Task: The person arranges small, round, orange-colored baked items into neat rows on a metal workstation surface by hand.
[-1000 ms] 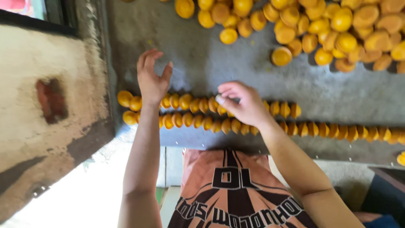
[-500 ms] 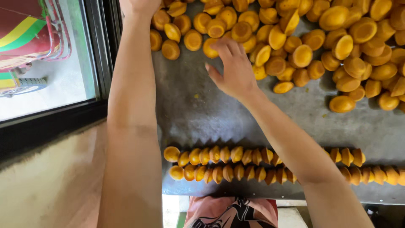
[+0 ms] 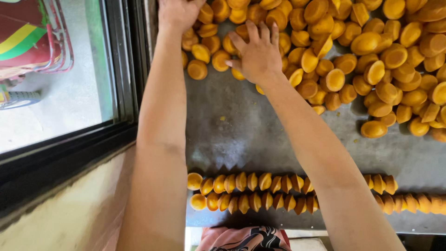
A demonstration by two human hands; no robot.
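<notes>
my right hand (image 3: 258, 53) lies spread, grip wide, on the loose pile of orange cakes (image 3: 353, 51); left hand (image 3: 179, 14) grip cannot tell. both have moved up from the lined rows (image 3: 251, 193) on the grey surface (image 3: 232, 135), so gathering resumes.

A grey metal table (image 3: 241, 135) carries everything. A loose heap of small orange cakes (image 3: 371, 56) spreads across its far and right side. Two neat rows of cakes (image 3: 260, 193), set on edge, run along its near edge.

A small food-making workshop: a grey metal worktop (image 3: 232, 135) heaped with round orange-yellow cakes (image 3: 371, 46), two neat rows (image 3: 251, 193), beside a dark-framed window (image 3: 116, 69).
</notes>
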